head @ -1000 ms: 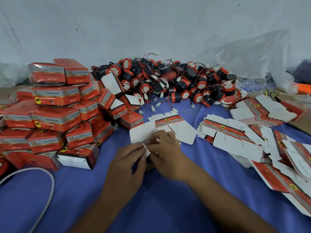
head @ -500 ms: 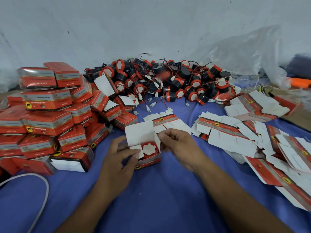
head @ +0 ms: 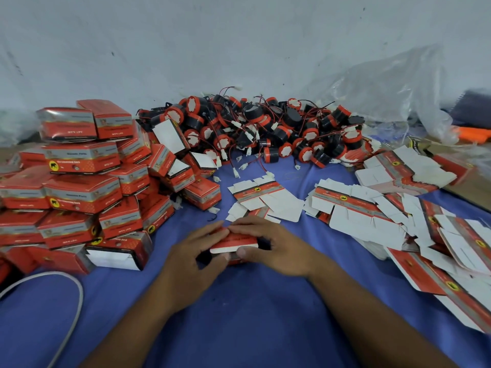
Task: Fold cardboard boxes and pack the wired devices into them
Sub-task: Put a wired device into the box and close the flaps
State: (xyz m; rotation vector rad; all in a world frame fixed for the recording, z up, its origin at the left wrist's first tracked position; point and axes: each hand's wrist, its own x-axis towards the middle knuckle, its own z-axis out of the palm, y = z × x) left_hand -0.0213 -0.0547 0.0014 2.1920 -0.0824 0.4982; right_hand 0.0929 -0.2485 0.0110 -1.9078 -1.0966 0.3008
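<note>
The left hand (head: 191, 257) and right hand (head: 277, 248) grip a small red cardboard box (head: 236, 241) on the blue cloth surface (head: 239, 320), with stacked closed red boxes (head: 79, 189) to its left, a heap of red-and-black round wired devices (head: 265, 128) beyond it and flat unfolded box blanks (head: 372, 216) to its right.

Open blue cloth (head: 239, 328) between stacked boxes (head: 79, 192) (left) and flat cartons (head: 372, 216).

packed boxes (head: 79, 192) were red w/ silver bands, yellow-black logos | devices (head: 265, 128) black, red rims, white caps (wires red-black too) | flat cartons (head: 356, 219) white, red stripe | held box (head: 233, 241) red | cloth (head: 239, 328) blue
</note>
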